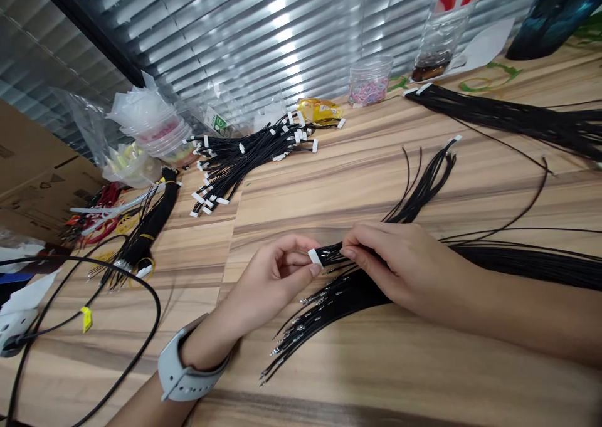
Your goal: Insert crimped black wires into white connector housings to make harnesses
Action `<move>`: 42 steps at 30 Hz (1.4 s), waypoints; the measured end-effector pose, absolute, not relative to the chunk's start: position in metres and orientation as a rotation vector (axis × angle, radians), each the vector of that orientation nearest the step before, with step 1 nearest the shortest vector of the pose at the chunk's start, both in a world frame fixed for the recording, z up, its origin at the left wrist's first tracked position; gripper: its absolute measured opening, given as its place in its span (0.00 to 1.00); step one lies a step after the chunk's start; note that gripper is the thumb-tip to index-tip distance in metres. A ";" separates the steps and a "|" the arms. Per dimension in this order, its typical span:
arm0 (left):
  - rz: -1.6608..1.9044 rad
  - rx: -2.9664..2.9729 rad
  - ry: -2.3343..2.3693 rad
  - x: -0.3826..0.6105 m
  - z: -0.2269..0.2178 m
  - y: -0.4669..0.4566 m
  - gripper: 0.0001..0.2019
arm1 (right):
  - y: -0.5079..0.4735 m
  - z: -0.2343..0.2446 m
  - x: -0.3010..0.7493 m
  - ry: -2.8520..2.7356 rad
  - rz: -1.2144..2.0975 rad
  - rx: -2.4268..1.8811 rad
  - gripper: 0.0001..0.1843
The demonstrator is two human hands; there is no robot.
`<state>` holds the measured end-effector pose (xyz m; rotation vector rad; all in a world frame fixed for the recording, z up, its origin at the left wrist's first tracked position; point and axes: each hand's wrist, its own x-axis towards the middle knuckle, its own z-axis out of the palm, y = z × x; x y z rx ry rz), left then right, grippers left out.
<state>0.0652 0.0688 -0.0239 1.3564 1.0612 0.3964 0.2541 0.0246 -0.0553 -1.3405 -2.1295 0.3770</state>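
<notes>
My left hand (pixel 277 276) pinches a small white plastic connector (pixel 315 257) between thumb and fingers. Black wires run from that connector into my right hand (pixel 388 258), whose fingers grip them close by. Below both hands fans a bundle of thin black wires (pixel 329 308) with bare crimped metal terminals at their ends (pixel 301 333). Another long black wire bunch (pixel 531 264) passes under my right forearm. A grey smartwatch (pixel 185 370) sits on my left wrist.
On the wood-grain table (pixel 376 364) lie a pile of black wire harnesses with white connectors (pixel 249 157), further black bundles (pixel 512 120), and a looped black cable (pixel 89 314). Plastic cups (pixel 153 126), a bottle (pixel 435 44), a small jar (pixel 370 82) and cardboard boxes (pixel 42 176) stand beyond.
</notes>
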 end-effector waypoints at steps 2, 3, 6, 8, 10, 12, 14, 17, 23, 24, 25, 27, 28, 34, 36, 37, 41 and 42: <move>0.396 1.365 1.053 0.065 -0.024 0.069 0.08 | 0.024 -0.055 0.254 -2.143 0.350 -1.344 0.11; 0.394 1.372 1.047 0.065 -0.025 0.069 0.08 | 0.024 -0.055 0.254 -2.150 0.335 -1.340 0.11; 0.395 1.390 1.023 0.065 -0.026 0.069 0.08 | 0.023 -0.055 0.254 -2.172 0.228 -1.310 0.12; 0.397 1.393 1.015 0.065 -0.026 0.070 0.08 | 0.023 -0.055 0.253 -2.197 0.102 -1.276 0.12; 0.398 1.386 1.017 0.066 -0.025 0.070 0.08 | 0.023 -0.056 0.253 -2.227 -0.040 -1.242 0.12; 0.400 1.374 1.020 0.066 -0.025 0.069 0.08 | 0.022 -0.056 0.253 -2.244 -0.157 -1.225 0.11; 0.401 1.372 1.018 0.066 -0.025 0.069 0.08 | 0.021 -0.056 0.253 -2.247 -0.217 -1.229 0.10; 0.382 1.392 1.011 0.065 -0.025 0.070 0.09 | 0.021 -0.057 0.253 -2.248 -0.225 -1.242 0.09; 0.344 1.387 1.010 0.064 -0.026 0.071 0.10 | 0.022 -0.058 0.255 -2.245 -0.191 -1.221 0.09; 0.346 1.388 1.009 0.064 -0.027 0.071 0.10 | 0.023 -0.058 0.254 -2.240 -0.175 -1.225 0.10; 0.355 1.387 1.013 0.064 -0.027 0.071 0.10 | 0.023 -0.058 0.254 -2.234 -0.156 -1.227 0.11; 0.378 1.382 1.022 0.064 -0.027 0.071 0.09 | 0.023 -0.057 0.253 -2.226 -0.117 -1.217 0.13; 0.390 1.376 1.022 0.064 -0.027 0.071 0.09 | 0.023 -0.056 0.253 -2.228 -0.097 -1.209 0.13; 0.387 1.343 1.021 0.063 -0.026 0.070 0.09 | 0.023 -0.056 0.252 -2.249 -0.001 -1.170 0.13; 0.386 1.354 1.025 0.064 -0.025 0.070 0.09 | 0.023 -0.057 0.253 -2.244 0.017 -1.175 0.13; 0.382 1.359 1.026 0.064 -0.025 0.069 0.10 | 0.023 -0.057 0.253 -2.238 0.021 -1.184 0.13; 0.365 1.356 1.016 0.066 -0.024 0.069 0.09 | 0.023 -0.056 0.252 -2.218 0.020 -1.238 0.13; 0.367 1.354 1.016 0.066 -0.024 0.069 0.09 | 0.022 -0.056 0.251 -2.220 0.025 -1.256 0.13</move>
